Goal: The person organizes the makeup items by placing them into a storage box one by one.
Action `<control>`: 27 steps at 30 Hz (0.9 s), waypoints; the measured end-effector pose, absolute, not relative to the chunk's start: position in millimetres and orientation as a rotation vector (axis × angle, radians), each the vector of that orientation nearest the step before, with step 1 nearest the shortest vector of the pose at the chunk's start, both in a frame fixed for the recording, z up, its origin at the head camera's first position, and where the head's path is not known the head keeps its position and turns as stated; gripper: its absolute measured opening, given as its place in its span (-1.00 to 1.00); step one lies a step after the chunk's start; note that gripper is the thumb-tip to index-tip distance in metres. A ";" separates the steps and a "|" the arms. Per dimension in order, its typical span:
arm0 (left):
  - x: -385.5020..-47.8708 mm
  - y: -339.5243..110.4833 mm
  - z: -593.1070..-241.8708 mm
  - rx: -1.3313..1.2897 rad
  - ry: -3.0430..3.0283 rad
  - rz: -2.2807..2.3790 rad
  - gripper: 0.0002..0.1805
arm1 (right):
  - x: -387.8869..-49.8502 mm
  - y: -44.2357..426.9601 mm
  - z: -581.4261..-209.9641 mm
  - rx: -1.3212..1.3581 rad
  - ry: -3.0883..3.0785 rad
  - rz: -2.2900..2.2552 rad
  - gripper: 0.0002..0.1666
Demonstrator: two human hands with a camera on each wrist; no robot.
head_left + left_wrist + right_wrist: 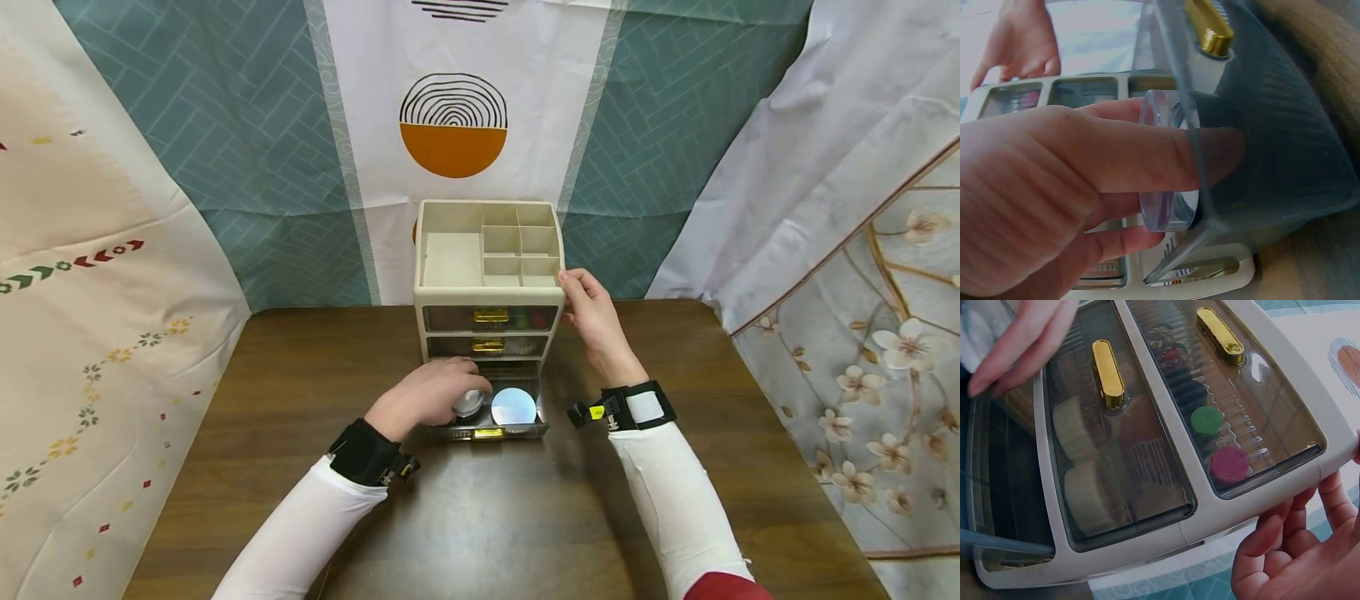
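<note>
A cream desktop organizer with smoked clear drawers stands on the table, its bottom drawer pulled out. My left hand reaches into that drawer and grips a round clear-lidded container. In the left wrist view, thumb and fingers are around the container, the thumb partly behind the drawer's clear wall. Beside it in the drawer lies a round, shiny, mirror-like disc. My right hand holds the organizer's right side near its top front corner, with fingers bent against the side.
Two upper drawers with gold handles are closed. Inside the top one are a green round item and a magenta one; pale round pieces show in the other. A divided tray tops the organizer. Patterned cloth hangs behind the wooden table.
</note>
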State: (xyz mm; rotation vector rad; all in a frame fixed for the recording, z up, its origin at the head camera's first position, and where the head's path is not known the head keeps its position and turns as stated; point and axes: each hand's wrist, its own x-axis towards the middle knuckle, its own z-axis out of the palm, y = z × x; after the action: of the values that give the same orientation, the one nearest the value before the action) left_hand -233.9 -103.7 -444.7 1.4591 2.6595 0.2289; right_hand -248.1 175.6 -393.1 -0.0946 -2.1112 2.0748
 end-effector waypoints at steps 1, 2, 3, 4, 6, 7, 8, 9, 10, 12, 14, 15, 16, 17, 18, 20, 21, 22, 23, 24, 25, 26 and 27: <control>-232.9 -103.7 -445.3 1.446 2.653 0.214 -0.32 | -248.4 174.6 -393.8 -0.092 -2.112 2.078 -0.76; -232.0 -103.8 -446.6 1.435 2.650 0.201 -0.32 | -248.5 174.0 -394.6 -0.092 -2.118 2.075 -0.76; -230.8 -103.8 -447.7 1.419 2.647 0.195 -0.32 | -248.8 173.4 -395.4 -0.092 -2.120 2.075 -0.75; -229.9 -103.8 -449.1 1.406 2.648 0.187 -0.32 | -248.9 173.0 -396.0 -0.094 -2.124 2.075 -0.74; -228.4 -103.2 -451.5 1.382 2.652 0.179 -0.33 | -248.5 173.8 -396.1 -0.096 -2.131 2.078 -0.72; -227.9 -102.7 -452.3 1.376 2.656 0.182 -0.33 | -248.1 174.5 -395.6 -0.097 -2.134 2.076 -0.71; -227.7 -102.4 -453.2 1.373 2.662 0.187 -0.33 | -247.7 175.3 -395.1 -0.097 -2.139 2.071 -0.71; -227.3 -102.3 -453.4 1.371 2.665 0.189 -0.33 | -247.6 176.0 -394.9 -0.097 -2.137 2.071 -0.70; -226.9 -102.4 -453.4 1.371 2.670 0.187 -0.34 | -247.4 176.6 -394.5 -0.097 -2.136 2.070 -0.71; -226.0 -102.9 -451.8 1.361 2.676 0.192 -0.33 | -247.6 177.7 -394.3 -0.095 -2.127 2.076 -0.72; -225.1 -103.4 -448.8 1.342 2.679 0.190 -0.31 | -248.9 178.0 -394.1 -0.088 -2.111 2.089 -0.73; -224.6 -103.6 -447.2 1.329 2.679 0.189 -0.31 | -249.7 178.1 -394.4 -0.085 -2.104 2.093 -0.73; -224.1 -103.6 -445.6 1.314 2.679 0.186 -0.31 | -250.0 178.2 -394.2 -0.083 -2.096 2.101 -0.74; -223.5 -103.4 -444.3 1.301 2.677 0.181 -0.31 | -250.3 178.4 -394.4 -0.079 -2.094 2.104 -0.74; -222.7 -103.1 -443.1 1.286 2.671 0.178 -0.32 | -250.1 178.5 -394.3 -0.076 -2.093 2.105 -0.74; -221.7 -102.0 -441.9 1.271 2.658 0.168 -0.34 | -249.5 178.8 -394.1 -0.074 -2.086 2.105 -0.75; -221.3 -101.5 -441.8 1.268 2.656 0.165 -0.36 | -249.3 178.7 -394.3 -0.076 -2.081 2.105 -0.75; -220.8 -101.2 -441.8 1.263 2.650 0.161 -0.37 | -248.8 178.8 -394.2 -0.075 -2.077 2.107 -0.76; -220.4 -101.1 -442.2 1.258 2.646 0.164 -0.38 | -248.3 178.8 -394.2 -0.073 -2.078 2.106 -0.76; -220.2 -101.2 -442.5 1.251 2.644 0.173 -0.39 | -247.9 178.5 -394.2 -0.071 -2.074 2.108 -0.76; -220.1 -101.5 -443.1 1.247 2.644 0.183 -0.39 | -247.7 178.3 -394.2 -0.068 -2.074 2.108 -0.77; -220.0 -102.3 -443.7 1.244 2.643 0.195 -0.39 | -247.4 178.4 -394.3 -0.065 -2.079 2.105 -0.77; -220.0 -103.1 -444.5 1.240 2.642 0.207 -0.39 | -247.4 178.2 -394.3 -0.063 -2.081 2.104 -0.77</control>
State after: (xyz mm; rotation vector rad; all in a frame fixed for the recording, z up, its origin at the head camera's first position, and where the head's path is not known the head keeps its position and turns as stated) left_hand -220.0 -103.1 -444.5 1.2404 2.6421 0.2072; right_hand -247.4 178.2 -394.3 -0.0632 -2.0811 2.1041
